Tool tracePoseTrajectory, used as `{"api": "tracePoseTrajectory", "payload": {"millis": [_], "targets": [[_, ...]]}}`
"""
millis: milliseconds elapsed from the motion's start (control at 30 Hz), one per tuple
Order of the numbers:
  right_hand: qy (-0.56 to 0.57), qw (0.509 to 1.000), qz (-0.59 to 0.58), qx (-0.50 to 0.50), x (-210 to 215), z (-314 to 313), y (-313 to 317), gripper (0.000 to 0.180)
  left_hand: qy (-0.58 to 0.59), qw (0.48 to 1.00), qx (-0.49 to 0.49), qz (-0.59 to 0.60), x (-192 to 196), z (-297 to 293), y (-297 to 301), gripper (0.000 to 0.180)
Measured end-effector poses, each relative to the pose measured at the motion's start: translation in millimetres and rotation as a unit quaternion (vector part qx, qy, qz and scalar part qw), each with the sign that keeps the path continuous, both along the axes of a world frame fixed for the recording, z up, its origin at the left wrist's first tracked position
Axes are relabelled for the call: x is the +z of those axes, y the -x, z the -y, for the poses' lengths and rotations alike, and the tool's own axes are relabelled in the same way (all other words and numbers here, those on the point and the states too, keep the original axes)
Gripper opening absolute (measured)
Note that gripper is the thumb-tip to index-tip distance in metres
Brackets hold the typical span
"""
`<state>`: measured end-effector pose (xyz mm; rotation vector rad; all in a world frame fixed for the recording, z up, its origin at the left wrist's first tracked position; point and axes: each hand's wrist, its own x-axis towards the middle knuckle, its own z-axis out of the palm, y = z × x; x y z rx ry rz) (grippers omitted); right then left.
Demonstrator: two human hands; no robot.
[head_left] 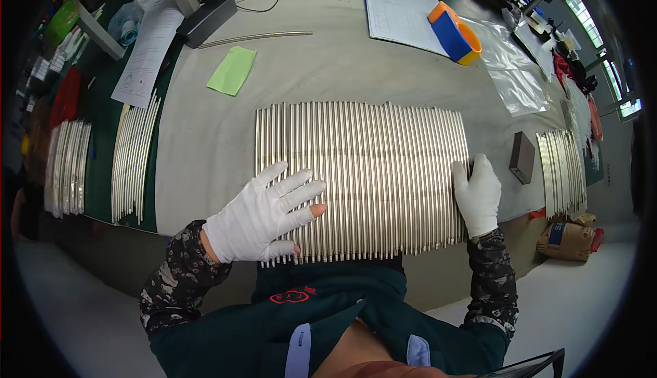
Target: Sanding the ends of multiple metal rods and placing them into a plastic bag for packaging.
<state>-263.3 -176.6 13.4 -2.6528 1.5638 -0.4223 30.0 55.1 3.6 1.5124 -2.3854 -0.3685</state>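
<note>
Lying near rods (369,179): dark block (522,158), green sheet (232,71)

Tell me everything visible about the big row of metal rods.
The row of metal rods is many slim, shiny silvery pieces side by side on the grey cover, running near to far, ends slightly uneven. The left hand, fingers spread, lies on its left part; the right hand is at its right edge. Whether they are hollow I can't tell.
</note>
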Motion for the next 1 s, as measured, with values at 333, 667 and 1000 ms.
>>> {"api": "tracePoseTrajectory", "payload": {"millis": [333,667,1000], "targets": [[0.058,0.978,0.008,0.198,20.7,-27.5,21.1,0.053,-0.065,0.997,0.027,-0.02,18.0,-15.2,41.4,0.085],[-0.014,0.938,-0.089,0.334,21.0,-54.8,43.3,0.105,-0.004,0.999,-0.02,0.028,49.9,57.2,17.0,0.077],[0.002,0.94,-0.003,0.34,3.3,-45.7,50.1,0.093,0.018,0.998,0.021,0.052,-4.6,168.7,-7.8,0.068]]}}
